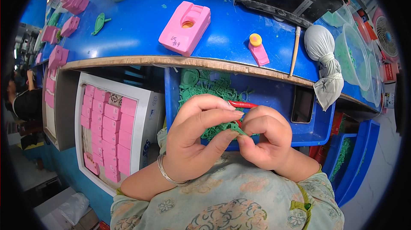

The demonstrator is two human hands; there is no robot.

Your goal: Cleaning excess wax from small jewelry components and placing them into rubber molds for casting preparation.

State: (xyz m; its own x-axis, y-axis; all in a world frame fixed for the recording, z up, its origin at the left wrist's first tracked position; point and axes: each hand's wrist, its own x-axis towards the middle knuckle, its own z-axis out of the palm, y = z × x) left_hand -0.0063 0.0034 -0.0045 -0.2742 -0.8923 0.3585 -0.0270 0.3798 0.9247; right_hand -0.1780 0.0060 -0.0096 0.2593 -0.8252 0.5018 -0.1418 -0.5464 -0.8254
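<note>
Left hand [192,133]: fingers pinch the green piece [231,126] above the blue tray [274,91].
Right hand [269,138]: fingers pinch its near end.
Red tool [243,104]: close by; slipping could nick thin green strands.

red tool [242,104]: glossy | pouch [320,44]: cloth | table edge [188,61]: rough wood

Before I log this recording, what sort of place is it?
Likely a moulding or casting workshop: pink rectangular blocks packed in a white box, a blue plastic tray holding tangled green openwork pieces, and a blue-topped workbench.
</note>
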